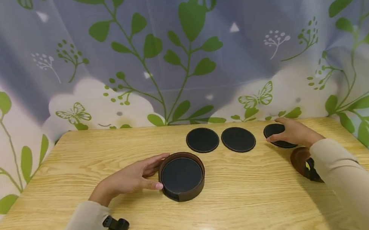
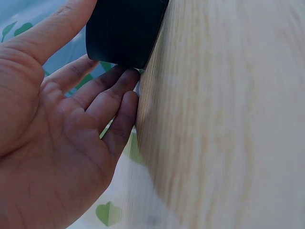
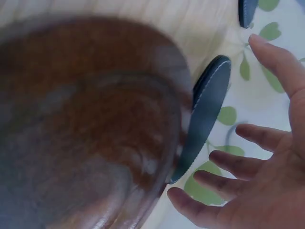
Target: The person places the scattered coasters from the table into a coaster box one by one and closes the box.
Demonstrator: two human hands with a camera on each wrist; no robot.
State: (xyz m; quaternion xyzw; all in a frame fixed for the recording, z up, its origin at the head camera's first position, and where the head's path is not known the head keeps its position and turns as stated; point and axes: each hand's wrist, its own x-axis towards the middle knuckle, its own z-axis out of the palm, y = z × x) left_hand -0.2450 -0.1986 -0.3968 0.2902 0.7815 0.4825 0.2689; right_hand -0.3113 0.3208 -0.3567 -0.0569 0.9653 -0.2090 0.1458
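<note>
A round brown holder (image 1: 192,194) with a black coaster (image 1: 182,175) inside stands left of the table's middle. Against its left side rests my left hand (image 1: 128,179), thumb at the near side and fingers at the far side, loosely bent. The left wrist view shows the holder's dark wall (image 2: 125,33) between thumb and fingers, with the palm apart from it. My right hand (image 1: 294,133) reaches over the rightmost black coaster (image 1: 272,129), partly covering it. In the right wrist view its fingers are spread, apart from that stitched coaster (image 3: 204,119).
Two more black coasters (image 1: 202,140) (image 1: 238,139) lie flat along the back of the wooden table (image 1: 243,207). A glossy brown round piece (image 1: 298,158) lies under my right wrist, partly hidden. Behind the table hangs a leaf-patterned curtain (image 1: 167,86).
</note>
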